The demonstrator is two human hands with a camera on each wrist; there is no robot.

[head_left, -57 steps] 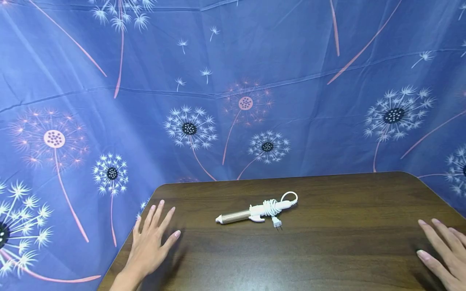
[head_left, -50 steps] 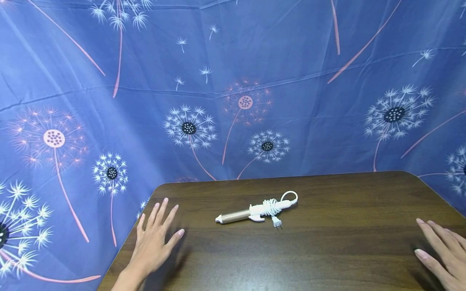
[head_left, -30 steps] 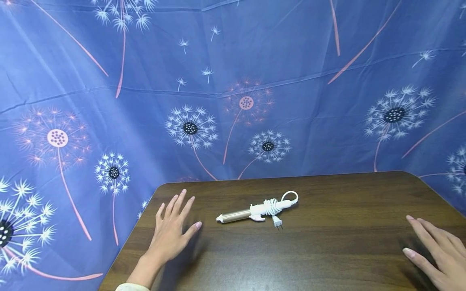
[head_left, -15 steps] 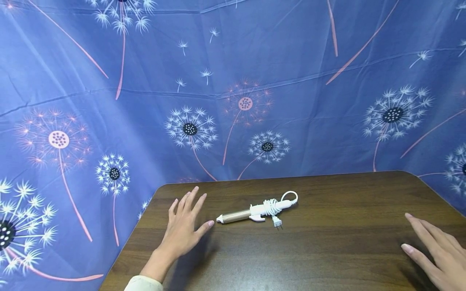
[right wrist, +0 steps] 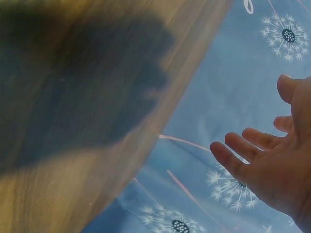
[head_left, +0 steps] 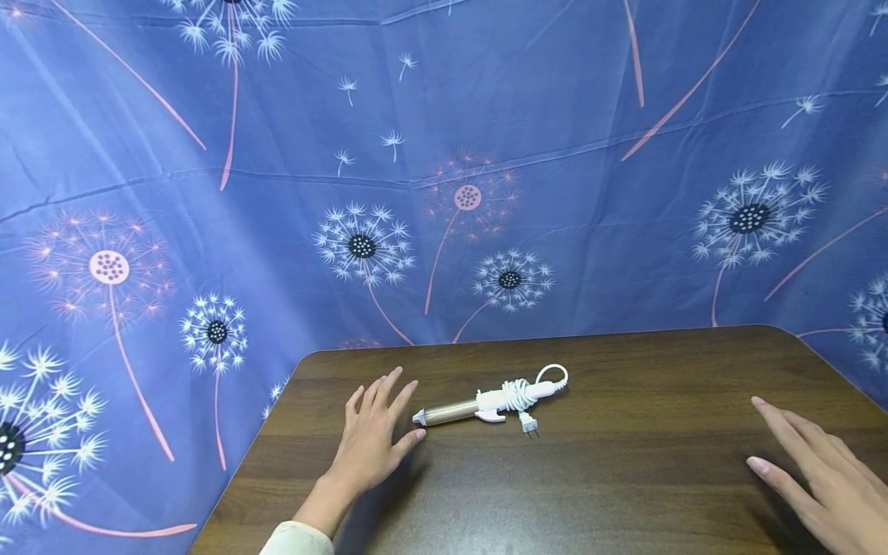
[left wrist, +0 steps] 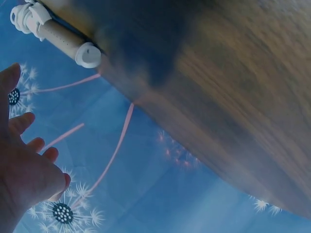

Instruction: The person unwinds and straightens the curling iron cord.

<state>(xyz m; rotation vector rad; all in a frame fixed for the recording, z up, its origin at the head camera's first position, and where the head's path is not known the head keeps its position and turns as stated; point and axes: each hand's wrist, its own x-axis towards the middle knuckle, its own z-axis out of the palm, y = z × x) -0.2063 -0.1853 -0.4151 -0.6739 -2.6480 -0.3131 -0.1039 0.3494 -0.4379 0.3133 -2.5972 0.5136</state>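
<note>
A curling iron (head_left: 451, 413) with a gold barrel and white handle lies on the brown wooden table, its white cord (head_left: 516, 395) wound round the handle. The two-prong plug (head_left: 529, 423) rests just in front of the handle. My left hand (head_left: 375, 439) is spread beside the barrel's white tip, thumb and fingers apart, holding nothing. In the left wrist view the iron (left wrist: 63, 38) shows tip-first near the upper left, with the hand (left wrist: 31, 170) below it. Far to the right, my right hand (head_left: 825, 478) hovers above the table with loosely extended fingers and nothing in it.
The wooden table (head_left: 624, 462) has rounded far corners. Behind it hangs a blue cloth (head_left: 590, 193) printed with dandelions, close to the table's back and left edges. Both hands cast shadows on the tabletop.
My left hand has moved right from the table's left edge to the curling iron's tip. The right hand has drifted a little leftward. The curling iron has stayed in place.
</note>
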